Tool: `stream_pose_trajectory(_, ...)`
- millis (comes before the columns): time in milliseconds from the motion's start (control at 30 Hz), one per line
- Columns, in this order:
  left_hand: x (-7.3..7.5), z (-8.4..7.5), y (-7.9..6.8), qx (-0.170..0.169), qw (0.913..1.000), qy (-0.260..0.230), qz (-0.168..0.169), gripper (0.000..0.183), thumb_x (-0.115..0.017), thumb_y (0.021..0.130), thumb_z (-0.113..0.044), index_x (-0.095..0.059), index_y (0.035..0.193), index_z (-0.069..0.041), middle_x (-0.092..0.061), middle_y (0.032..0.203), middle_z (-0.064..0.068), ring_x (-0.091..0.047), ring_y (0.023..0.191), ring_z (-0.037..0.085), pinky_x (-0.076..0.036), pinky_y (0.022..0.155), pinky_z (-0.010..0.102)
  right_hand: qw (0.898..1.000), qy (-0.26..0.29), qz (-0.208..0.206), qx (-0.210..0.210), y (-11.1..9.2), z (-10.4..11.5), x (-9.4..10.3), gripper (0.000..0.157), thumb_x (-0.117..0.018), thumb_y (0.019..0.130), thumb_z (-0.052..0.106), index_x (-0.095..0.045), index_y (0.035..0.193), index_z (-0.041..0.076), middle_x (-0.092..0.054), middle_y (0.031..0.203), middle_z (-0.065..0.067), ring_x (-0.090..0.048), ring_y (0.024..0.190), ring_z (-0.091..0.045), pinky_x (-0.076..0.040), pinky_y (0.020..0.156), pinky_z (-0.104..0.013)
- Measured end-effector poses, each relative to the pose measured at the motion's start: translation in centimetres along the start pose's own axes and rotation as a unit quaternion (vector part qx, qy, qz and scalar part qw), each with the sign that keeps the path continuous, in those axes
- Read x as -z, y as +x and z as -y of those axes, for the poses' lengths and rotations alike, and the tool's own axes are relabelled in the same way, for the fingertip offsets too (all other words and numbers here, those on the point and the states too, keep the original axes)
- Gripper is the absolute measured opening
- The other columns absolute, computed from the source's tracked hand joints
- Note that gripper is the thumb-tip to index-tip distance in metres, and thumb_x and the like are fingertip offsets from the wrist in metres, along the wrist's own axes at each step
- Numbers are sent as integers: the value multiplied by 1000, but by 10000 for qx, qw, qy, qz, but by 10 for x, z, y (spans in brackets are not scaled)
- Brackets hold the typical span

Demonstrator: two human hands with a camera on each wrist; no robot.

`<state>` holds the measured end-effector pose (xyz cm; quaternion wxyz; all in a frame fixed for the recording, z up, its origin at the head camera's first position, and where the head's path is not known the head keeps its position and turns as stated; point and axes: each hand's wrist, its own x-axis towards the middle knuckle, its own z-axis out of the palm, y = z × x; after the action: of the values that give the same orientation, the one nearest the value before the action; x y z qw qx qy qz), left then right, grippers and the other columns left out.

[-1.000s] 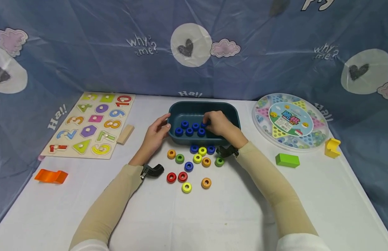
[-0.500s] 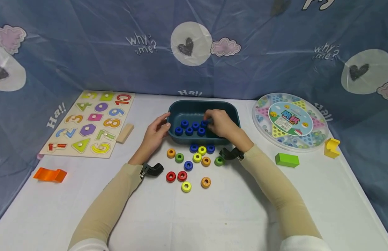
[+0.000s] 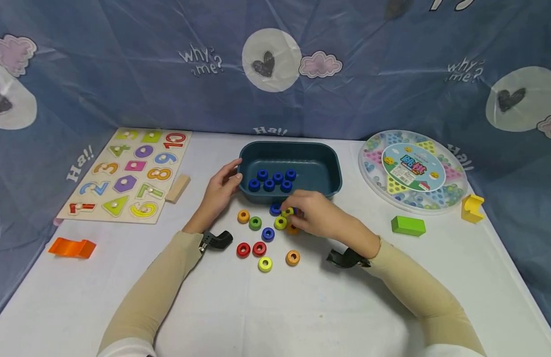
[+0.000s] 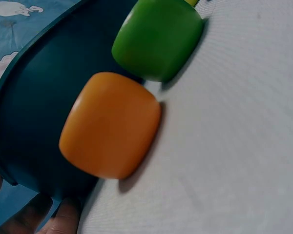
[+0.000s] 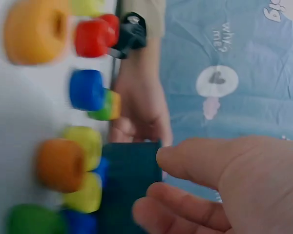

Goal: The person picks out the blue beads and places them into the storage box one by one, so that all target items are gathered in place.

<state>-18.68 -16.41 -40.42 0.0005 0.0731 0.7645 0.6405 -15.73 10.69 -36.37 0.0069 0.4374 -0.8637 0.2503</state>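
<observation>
My left hand [image 3: 217, 196] rests against the left end of a dark teal plastic bin [image 3: 317, 171]; in the left wrist view its fingertips [image 4: 63, 219] touch the outer wall. Several blue ring beads [image 3: 269, 185] lie inside the bin, toward the left. My right hand [image 3: 322, 215] hovers over loose beads in front of the bin. In the right wrist view, a gap shows between its thumb [image 5: 190, 158] and fingers, with nothing held. Close to its fingertips are a yellow bead [image 3: 288, 211] and an orange bead [image 3: 292, 228], partly hidden.
Orange, green, red, yellow and blue beads [image 3: 259, 249] lie scattered in front. A number puzzle board [image 3: 137, 181] and wooden block [image 3: 178, 189] stand left, with an orange curved piece [image 3: 72, 248]. Right are a round game box [image 3: 413, 171], green block [image 3: 408, 226] and yellow piece [image 3: 472, 208].
My right hand has let go of a blue bead in the bin, then moved out toward me, over the loose beads. The left hand has stayed at the bin's left end.
</observation>
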Motion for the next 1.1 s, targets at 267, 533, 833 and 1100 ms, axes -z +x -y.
stream_pose_trajectory(267, 1, 0, 1, 3, 10000, 31, -6, 47, -48, 101, -14, -41, 148, -7, -43, 146, 25, -50, 125, 40, -53, 84, 13, 9926, -776, -194, -909, -27, -11, -16, 25, -73, 85, 17, -71, 106, 3, -70, 98, -11, -64, 83, -18, -57, 71, -33)
stream_pose_trajectory(533, 1, 1, 0, 24, 10000, 15, 8, 47, -48, 102, -15, -40, 148, -8, -42, 147, 24, -50, 125, 39, -53, 84, 12, 9868, -1001, -659, -1086, -29, -19, -38, 20, -73, 84, 14, -70, 101, 6, -69, 92, -8, -63, 79, -16, -56, 69, -32)
stream_pose_trajectory(833, 0, 1, 0, 19, 10000, -72, 21, 48, -47, 102, -13, -39, 148, -6, -41, 147, 26, -49, 125, 41, -52, 83, 10, 9871, -756, -794, -1170, -29, -25, -40, 13, -74, 84, 16, -70, 92, 7, -71, 90, -6, -67, 83, -17, -58, 74, -32)
stream_pose_trajectory(1100, 0, 1, 1, 52, 9999, -94, 9, 48, -48, 102, -14, -39, 148, -6, -41, 147, 25, -49, 126, 39, -53, 83, 11, 9866, -893, -921, -1010, -29, -20, -36, 12, -74, 83, 13, -70, 92, 7, -71, 90, -6, -67, 83, -17, -58, 73, -32)
